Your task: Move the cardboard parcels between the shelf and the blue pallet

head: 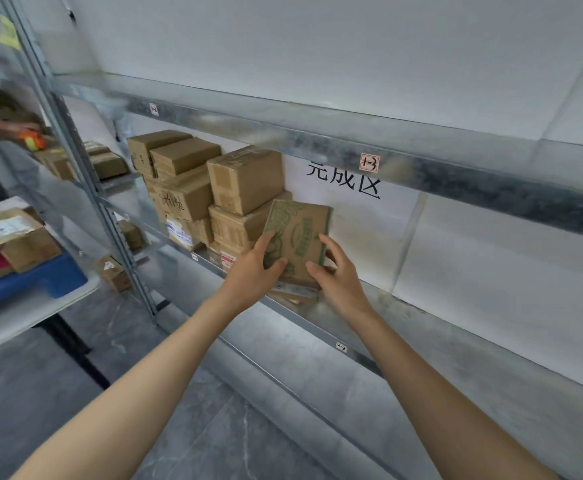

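A flat cardboard parcel with green print [300, 233] stands tilted on the metal shelf [404, 317], leaning against a stack of brown parcels [214, 195]. My left hand [255, 268] holds its left edge, thumb across the front. My right hand [335, 271] holds its right edge, fingers curled round the side. A thinner parcel [295, 292] lies under it on the shelf. The blue pallet [37, 282] sits at the far left on a white table, carrying several parcels [16, 237].
The shelf beam above [352, 133] overhangs the stack. A white sign with black characters [345, 181] hangs on the back wall. Another person's hand with an orange object [30, 136] reaches in at the far left. A small box [111, 271] lies on the floor.
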